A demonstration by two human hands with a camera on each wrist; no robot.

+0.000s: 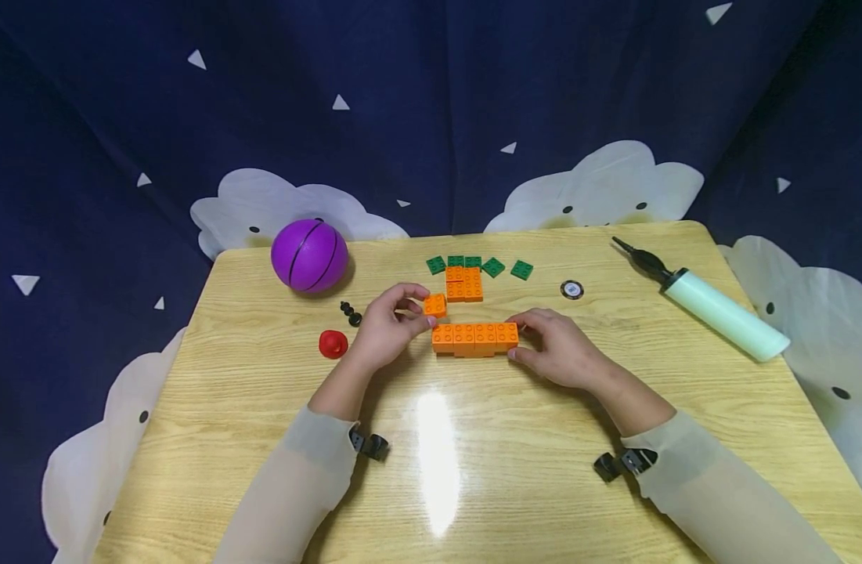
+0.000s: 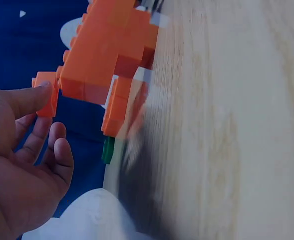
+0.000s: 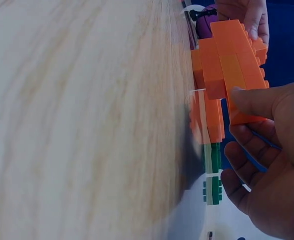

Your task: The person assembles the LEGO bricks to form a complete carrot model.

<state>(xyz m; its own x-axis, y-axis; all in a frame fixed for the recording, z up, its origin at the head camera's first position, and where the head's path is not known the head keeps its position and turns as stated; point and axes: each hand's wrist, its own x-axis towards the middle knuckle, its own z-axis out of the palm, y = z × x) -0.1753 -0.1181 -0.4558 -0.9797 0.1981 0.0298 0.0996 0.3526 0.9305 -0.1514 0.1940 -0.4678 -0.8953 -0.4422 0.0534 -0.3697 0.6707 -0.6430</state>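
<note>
My left hand point(image 1: 388, 327) pinches a small orange toy brick point(image 1: 434, 305) between thumb and fingers, close behind the left end of an orange brick build point(image 1: 474, 338). That build is a row of joined bricks, wider at the top than at its base. At its right end my right hand point(image 1: 560, 347) grips it, thumb on the near side and fingers behind. In the left wrist view the held brick point(image 2: 47, 94) sits right at the studded top of the build point(image 2: 94, 55). The right wrist view has the right thumb point(image 3: 254, 102) pressed on the build's side.
Behind the build lie more orange bricks point(image 1: 463, 283) and several green bricks point(image 1: 521, 269). To the left are a purple ball point(image 1: 309, 255), a black beaded piece point(image 1: 351, 314) and a red hat-shaped piece point(image 1: 333, 344). A round chip point(image 1: 571, 290) and a hand pump point(image 1: 723, 312) lie right.
</note>
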